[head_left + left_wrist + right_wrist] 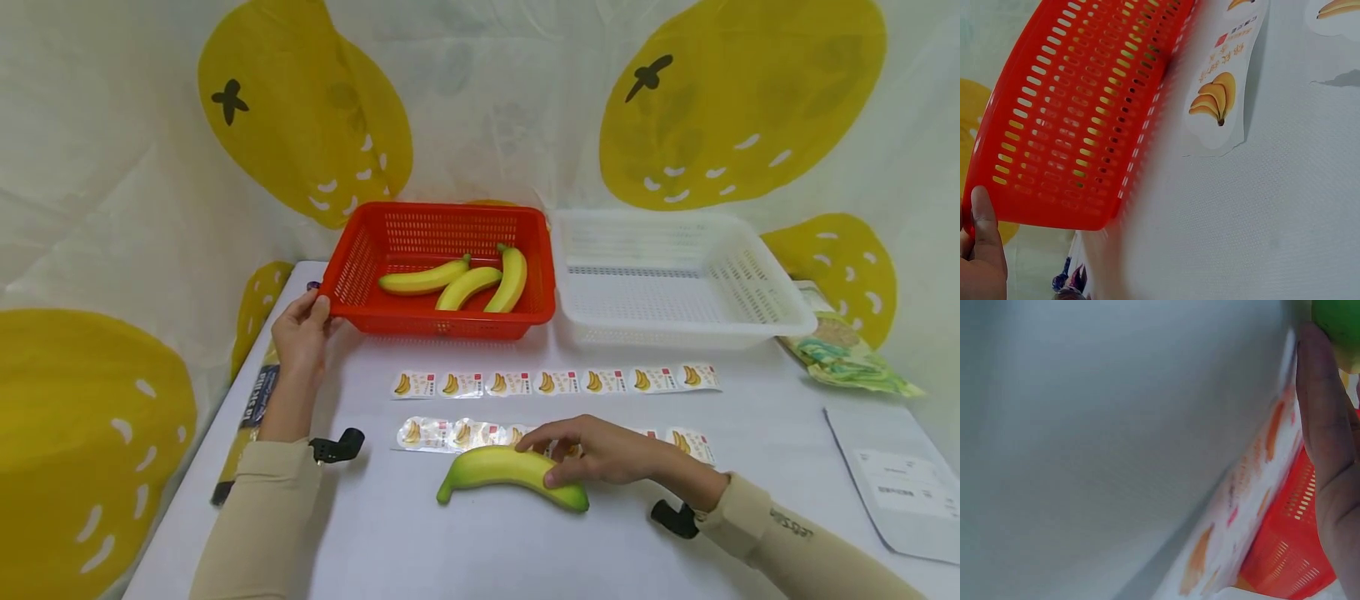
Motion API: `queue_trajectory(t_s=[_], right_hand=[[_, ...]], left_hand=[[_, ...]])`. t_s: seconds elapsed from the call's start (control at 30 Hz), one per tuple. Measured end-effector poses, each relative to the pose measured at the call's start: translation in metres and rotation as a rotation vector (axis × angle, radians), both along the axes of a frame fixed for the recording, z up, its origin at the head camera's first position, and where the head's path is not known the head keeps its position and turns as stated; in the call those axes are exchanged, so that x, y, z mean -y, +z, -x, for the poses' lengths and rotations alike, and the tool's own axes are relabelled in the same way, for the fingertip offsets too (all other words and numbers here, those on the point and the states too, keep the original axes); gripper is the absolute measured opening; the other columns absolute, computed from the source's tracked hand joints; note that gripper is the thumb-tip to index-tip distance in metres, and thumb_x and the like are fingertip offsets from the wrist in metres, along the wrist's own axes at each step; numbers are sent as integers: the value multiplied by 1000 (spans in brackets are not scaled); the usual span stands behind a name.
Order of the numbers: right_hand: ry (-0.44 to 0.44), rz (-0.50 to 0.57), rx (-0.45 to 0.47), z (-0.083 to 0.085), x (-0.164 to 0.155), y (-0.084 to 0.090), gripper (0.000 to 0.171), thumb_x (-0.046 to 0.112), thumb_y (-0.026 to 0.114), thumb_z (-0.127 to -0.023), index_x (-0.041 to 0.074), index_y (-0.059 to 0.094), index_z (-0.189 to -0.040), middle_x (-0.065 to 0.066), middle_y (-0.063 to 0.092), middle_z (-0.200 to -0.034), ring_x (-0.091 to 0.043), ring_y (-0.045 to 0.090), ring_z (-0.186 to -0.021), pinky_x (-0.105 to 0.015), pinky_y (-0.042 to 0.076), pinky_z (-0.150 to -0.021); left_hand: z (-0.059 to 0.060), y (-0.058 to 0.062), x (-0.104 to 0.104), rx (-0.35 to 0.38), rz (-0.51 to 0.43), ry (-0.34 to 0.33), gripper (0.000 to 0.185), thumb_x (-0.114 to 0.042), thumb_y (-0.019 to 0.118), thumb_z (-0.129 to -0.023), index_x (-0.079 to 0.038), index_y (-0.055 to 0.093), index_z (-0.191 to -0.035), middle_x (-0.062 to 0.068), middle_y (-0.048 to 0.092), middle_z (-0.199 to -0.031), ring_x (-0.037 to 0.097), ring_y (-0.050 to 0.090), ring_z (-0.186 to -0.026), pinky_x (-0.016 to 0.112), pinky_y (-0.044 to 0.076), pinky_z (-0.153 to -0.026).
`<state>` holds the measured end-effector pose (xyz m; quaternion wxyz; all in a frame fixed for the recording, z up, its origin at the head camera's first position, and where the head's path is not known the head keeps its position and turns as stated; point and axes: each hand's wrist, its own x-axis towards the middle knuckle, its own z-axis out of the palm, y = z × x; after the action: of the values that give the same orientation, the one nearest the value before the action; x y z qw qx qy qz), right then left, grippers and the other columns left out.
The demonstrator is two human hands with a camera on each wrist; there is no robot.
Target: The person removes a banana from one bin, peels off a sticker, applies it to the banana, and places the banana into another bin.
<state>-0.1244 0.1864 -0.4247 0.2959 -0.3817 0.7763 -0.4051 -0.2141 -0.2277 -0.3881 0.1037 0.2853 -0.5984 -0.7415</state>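
My left hand [302,333] grips the front left corner of a red plastic basket [450,323]. Its thumb [986,228] lies on the basket's outer wall in the left wrist view. Three yellow bananas [420,280] lie inside that basket. At the middle front of the table, my right hand [603,450] holds a greenish-yellow banana [495,467] near its right end, thumb on the near side and fingers over the far side. The right wrist view shows only the green end of this banana [1341,328] at the top corner.
Two rows of banana stickers [547,382] run across the white table [390,550]. To the right of the red basket stands a white basket [675,321]. A green-and-white packet [847,350] and a grey envelope [900,483] lie at the right; a yellow-and-dark package [255,408] lies left.
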Motion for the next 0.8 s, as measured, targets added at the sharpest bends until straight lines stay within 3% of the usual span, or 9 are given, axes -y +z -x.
queue_trajectory(t_s=[0.4, 0.57, 0.7, 0.77, 0.8], right_hand=[[-2, -10, -8, 0, 2, -7, 43, 32, 72, -95, 21, 64, -136, 3, 70, -121, -9, 61, -99, -28, 54, -88], [-9, -23, -7, 0, 3, -7, 43, 32, 72, -95, 22, 64, -136, 4, 69, -120, -9, 61, -99, -27, 54, -88], [-12, -37, -6, 0, 3, -7, 43, 33, 72, -95, 23, 64, -136, 5, 69, -122, -8, 61, -100, -26, 54, -88], [-16, -43, -8, 0, 3, -6, 42, 33, 72, -95, 23, 64, -135, 5, 69, -121, -7, 60, -100, -27, 54, -88], [-18, -42, -11, 0, 3, -6, 42, 33, 72, -95, 23, 65, -135, 5, 69, -121, -7, 60, -99, -28, 54, -88]], left_hand=[[-1, -4, 1, -19, -25, -6, 45, -28, 62, -100, -26, 57, -145, 2, 56, -144, 13, 63, -109, 16, 56, -84], [-5, -6, 1, -62, -51, 35, 45, -27, 62, -101, -25, 56, -145, 2, 62, -124, 12, 64, -91, 17, 58, -75], [-16, -6, -2, -49, -8, 108, 24, -34, 58, -104, -24, 56, -125, -2, 59, -102, 11, 54, -75, 13, 51, -59], [-24, -6, -3, -9, 45, 92, 17, -38, 57, -104, -23, 55, -112, -4, 56, -96, 10, 49, -72, 14, 45, -53], [-28, -6, -4, 15, 98, 49, 17, -39, 57, -104, -22, 55, -107, -5, 56, -93, 9, 48, -71, 15, 43, -52]])
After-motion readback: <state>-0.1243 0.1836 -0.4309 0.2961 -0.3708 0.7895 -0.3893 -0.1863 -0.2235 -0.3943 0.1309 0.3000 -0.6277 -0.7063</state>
